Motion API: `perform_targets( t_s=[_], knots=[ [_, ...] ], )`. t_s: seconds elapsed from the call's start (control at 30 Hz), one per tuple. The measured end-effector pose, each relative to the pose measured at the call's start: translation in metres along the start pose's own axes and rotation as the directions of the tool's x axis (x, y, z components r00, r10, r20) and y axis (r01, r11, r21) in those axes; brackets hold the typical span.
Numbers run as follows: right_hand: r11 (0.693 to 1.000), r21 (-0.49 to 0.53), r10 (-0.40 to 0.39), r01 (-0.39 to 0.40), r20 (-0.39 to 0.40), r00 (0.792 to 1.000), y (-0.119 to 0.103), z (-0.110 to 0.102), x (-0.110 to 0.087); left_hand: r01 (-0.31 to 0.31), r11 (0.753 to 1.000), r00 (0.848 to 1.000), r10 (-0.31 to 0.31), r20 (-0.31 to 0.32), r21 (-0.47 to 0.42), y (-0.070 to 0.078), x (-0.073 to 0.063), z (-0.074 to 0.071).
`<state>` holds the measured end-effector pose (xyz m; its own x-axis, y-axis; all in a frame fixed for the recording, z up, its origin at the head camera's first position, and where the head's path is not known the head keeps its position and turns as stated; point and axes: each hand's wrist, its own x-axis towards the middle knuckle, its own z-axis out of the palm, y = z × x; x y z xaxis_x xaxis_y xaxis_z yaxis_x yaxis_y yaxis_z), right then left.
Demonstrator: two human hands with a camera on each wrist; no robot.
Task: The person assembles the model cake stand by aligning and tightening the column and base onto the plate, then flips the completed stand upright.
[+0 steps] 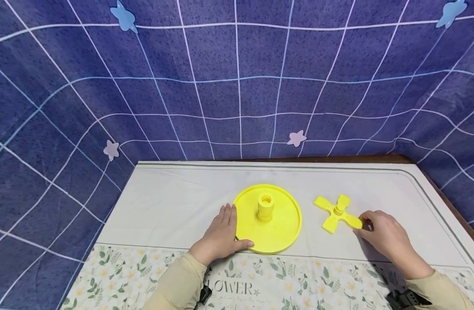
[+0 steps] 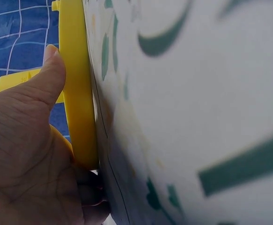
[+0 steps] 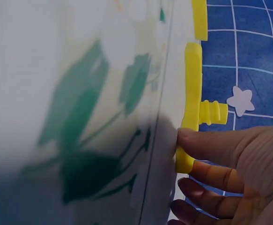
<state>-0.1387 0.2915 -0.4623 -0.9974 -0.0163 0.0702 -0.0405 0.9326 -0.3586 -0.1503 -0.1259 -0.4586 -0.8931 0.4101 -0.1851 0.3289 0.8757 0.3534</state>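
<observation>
A round yellow tray point(image 1: 246, 230) with a low rim lies on the table, and a hollow post point(image 1: 266, 206) stands upright at its middle. Along the tray's left edge rests my left hand point(image 1: 217, 239), fingers straight, its thumb against the near rim. In the left wrist view the thumb point(image 2: 52, 75) lies along the tray's side point(image 2: 77, 84). To the right is a yellow four-armed cross piece point(image 1: 339, 214) with a threaded stud point(image 3: 213, 112) pointing up. My right hand point(image 1: 386, 234) pinches the end of its nearest arm between thumb and fingers.
A white cloth point(image 1: 175, 198) with a flowered, lettered front strip covers the table. Its dark wooden edge point(image 1: 322, 159) shows at the back and right. Behind hangs a blue curtain point(image 1: 221, 99) with pale grid lines and stars. Black straps point(image 1: 405, 299) sit at both wrists.
</observation>
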Motion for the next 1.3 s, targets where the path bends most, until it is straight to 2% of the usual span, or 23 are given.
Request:
perform_targets(
  t_s=[0.2,0.3,0.4,0.5,0.67,0.87,0.97,1.1,1.3],
  knots=[
    [0.998,0.042,0.043,-0.043,0.005,0.999,-0.006,-0.006,0.0,-0.002,1.0,1.0,0.002,0.008,-0.011,-0.001,-0.001,0.001],
    [0.997,0.08,0.017,-0.013,-0.046,0.999,-0.011,-0.01,-0.002,-0.002,1.0,1.0,0.002,0.007,-0.002,-0.001,0.0,0.001],
    [0.991,0.126,-0.032,0.049,-0.136,0.99,-0.018,-0.013,-0.004,-0.004,1.0,1.0,0.004,0.002,0.004,-0.001,0.0,0.0],
    [0.975,0.185,-0.085,0.127,-0.222,0.971,-0.026,-0.016,-0.003,-0.003,1.0,1.0,0.003,0.0,0.007,-0.001,0.0,0.0],
    [0.937,0.24,-0.164,0.255,-0.343,0.925,-0.04,-0.015,0.002,-0.001,1.0,1.0,0.001,0.003,0.016,0.0,-0.001,-0.001],
    [0.911,0.233,-0.204,0.34,-0.46,0.864,-0.06,-0.015,0.005,0.004,1.0,1.0,-0.004,0.009,0.01,-0.001,-0.001,0.001],
    [0.9,0.238,-0.208,0.365,-0.501,0.84,-0.07,-0.016,0.005,0.004,1.0,1.0,-0.004,0.014,0.013,-0.001,0.0,0.002],
    [0.88,0.258,-0.211,0.397,-0.538,0.816,-0.084,-0.017,0.008,0.007,0.999,1.0,-0.007,0.012,0.033,-0.002,0.0,0.002],
    [0.849,0.298,-0.218,0.437,-0.555,0.803,-0.106,-0.013,0.014,0.004,0.999,1.0,-0.004,0.006,0.054,-0.003,0.0,0.001]
  ],
)
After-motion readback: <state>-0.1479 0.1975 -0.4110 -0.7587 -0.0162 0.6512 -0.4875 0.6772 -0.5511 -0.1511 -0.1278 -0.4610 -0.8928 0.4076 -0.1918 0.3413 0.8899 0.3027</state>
